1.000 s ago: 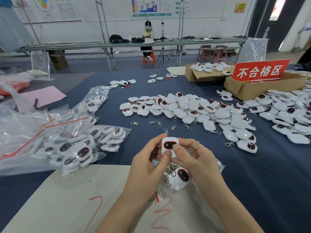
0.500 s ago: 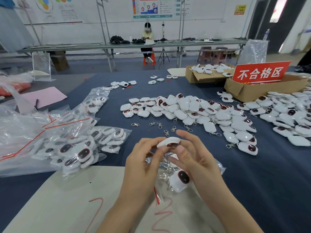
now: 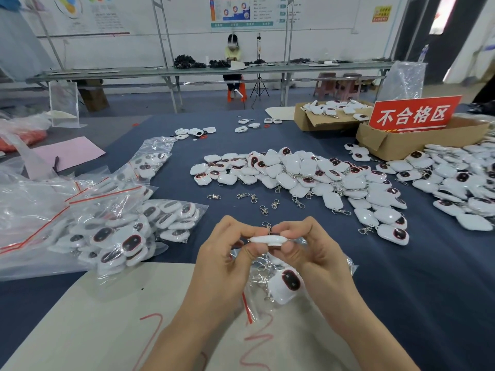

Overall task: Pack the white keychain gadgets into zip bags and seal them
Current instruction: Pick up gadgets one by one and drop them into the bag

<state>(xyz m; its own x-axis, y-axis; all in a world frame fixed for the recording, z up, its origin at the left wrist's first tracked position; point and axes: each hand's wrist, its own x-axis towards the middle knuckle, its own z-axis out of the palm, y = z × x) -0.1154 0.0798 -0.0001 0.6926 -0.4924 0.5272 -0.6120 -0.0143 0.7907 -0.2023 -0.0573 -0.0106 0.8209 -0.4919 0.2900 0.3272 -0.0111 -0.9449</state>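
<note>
Pinching white gadget (image 3: 267, 239): left hand (image 3: 222, 263), right hand (image 3: 321, 261) fingers clamped on it; red sign (image 3: 413, 115) reads 不合格区.

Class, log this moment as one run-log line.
left hand, right hand: pinching white gadget edge-on | zip bag: under hands, second gadget inside

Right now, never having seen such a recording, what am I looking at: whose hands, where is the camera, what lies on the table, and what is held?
No machine here: a person wears one camera on the head, looking down at their bare hands. The left hand and right hand pinch one white keychain gadget edge-on above a zip bag that holds another gadget. On the blue table lie a loose pile of gadgets, filled bags to the left, and cardboard boxes behind, one with a red sign.
</note>
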